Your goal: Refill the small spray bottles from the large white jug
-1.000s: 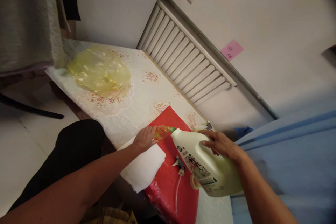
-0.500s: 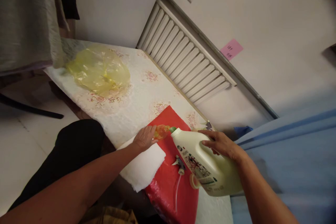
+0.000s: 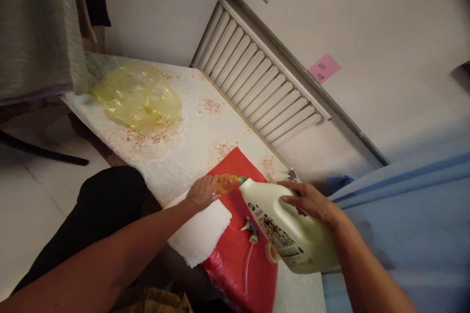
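Observation:
My right hand (image 3: 306, 200) grips the handle of a large pale green detergent jug (image 3: 293, 234), which is tilted with its mouth toward the left. That mouth meets the green neck of a small orange see-through bottle (image 3: 226, 184); whether liquid is flowing, I cannot make out. Wrapped round the small bottle is my left hand (image 3: 201, 193). Below them, a spray trigger head (image 3: 252, 231) with a clear dip tube lies on a red plastic sheet (image 3: 235, 274). A round cap (image 3: 271, 253) rests beside the jug. White paper towel (image 3: 200, 234) lies under my left forearm.
A crumpled yellow plastic bag (image 3: 139, 100) lies on the far part of the flowered tablecloth (image 3: 191, 142). Behind the table runs a white radiator (image 3: 257, 73) along the wall. A blue curtain (image 3: 422, 215) hangs at the right, and grey cloth (image 3: 36, 29) at the upper left.

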Demonstrator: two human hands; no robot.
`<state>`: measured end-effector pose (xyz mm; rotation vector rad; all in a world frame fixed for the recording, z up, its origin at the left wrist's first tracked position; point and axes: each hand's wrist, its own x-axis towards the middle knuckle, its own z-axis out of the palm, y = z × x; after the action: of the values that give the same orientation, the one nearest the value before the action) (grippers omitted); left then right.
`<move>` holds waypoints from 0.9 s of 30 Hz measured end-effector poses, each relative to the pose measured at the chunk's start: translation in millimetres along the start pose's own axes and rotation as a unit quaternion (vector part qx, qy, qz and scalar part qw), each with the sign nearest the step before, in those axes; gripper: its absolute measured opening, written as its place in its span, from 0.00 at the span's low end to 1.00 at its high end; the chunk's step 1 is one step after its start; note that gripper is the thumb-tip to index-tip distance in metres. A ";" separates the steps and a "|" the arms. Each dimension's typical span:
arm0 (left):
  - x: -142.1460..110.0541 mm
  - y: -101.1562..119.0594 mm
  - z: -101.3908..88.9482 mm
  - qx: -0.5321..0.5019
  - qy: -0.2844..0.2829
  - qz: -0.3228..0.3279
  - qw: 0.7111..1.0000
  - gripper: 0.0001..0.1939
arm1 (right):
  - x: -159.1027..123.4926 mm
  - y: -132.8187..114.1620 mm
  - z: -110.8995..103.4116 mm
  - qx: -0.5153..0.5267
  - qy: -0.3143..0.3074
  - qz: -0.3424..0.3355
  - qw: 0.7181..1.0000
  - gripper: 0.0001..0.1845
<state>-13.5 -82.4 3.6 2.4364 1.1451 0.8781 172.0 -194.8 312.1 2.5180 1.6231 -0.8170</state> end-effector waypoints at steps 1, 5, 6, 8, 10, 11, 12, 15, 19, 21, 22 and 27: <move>0.0 -0.1 0.1 -0.003 0.002 -0.001 1.000 0.26 | -0.2 -0.4 -0.1 0.000 -0.001 -0.001 1.000 0.31; 0.1 -0.9 0.7 -0.018 -0.006 -0.004 1.000 0.26 | -0.3 -1.5 -0.4 -0.007 -0.004 0.001 1.000 0.30; 0.2 -1.0 0.7 -0.018 -0.010 -0.006 1.000 0.26 | -0.2 -1.5 -0.4 -0.007 -0.004 0.002 1.000 0.29; 0.2 -0.7 0.2 -0.015 -0.014 -0.006 1.000 0.27 | 0.0 -1.6 -0.5 -0.005 -0.002 0.003 1.000 0.30; 0.1 0.0 -0.7 -0.013 -0.011 -0.006 1.000 0.28 | 0.1 -1.6 -0.6 -0.004 -0.001 -0.002 1.000 0.30; 0.1 0.4 -1.1 -0.012 -0.009 -0.006 1.000 0.28 | 0.1 -1.6 -0.6 -0.004 0.000 -0.004 1.000 0.30; 0.1 0.7 -1.4 -0.010 -0.010 -0.006 1.000 0.28 | 0.2 -1.5 -0.6 -0.004 0.000 -0.005 1.000 0.30; 0.2 1.1 -1.5 -0.003 -0.016 -0.007 1.000 0.28 | 0.6 -1.1 -0.7 -0.008 0.000 0.000 1.000 0.31; -0.1 0.2 0.0 -0.004 -0.015 -0.004 1.000 0.27 | 1.7 0.9 -0.6 -0.013 0.001 0.001 1.000 0.30; -0.3 -0.1 0.5 -0.006 -0.009 -0.004 1.000 0.27 | 2.2 1.7 -0.7 -0.014 0.001 -0.002 1.000 0.30; -0.4 -0.1 0.6 -0.005 -0.007 -0.005 1.000 0.27 | 2.3 1.8 -0.7 -0.014 0.000 -0.003 1.000 0.30; -0.5 0.7 -1.2 -0.005 -0.009 -0.005 1.000 0.27 | 1.6 -0.8 -0.5 -0.006 0.000 0.004 1.000 0.30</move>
<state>-14.1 -83.2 4.7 2.4244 1.1427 0.8551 172.1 -192.9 312.1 2.5149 1.6133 -0.8040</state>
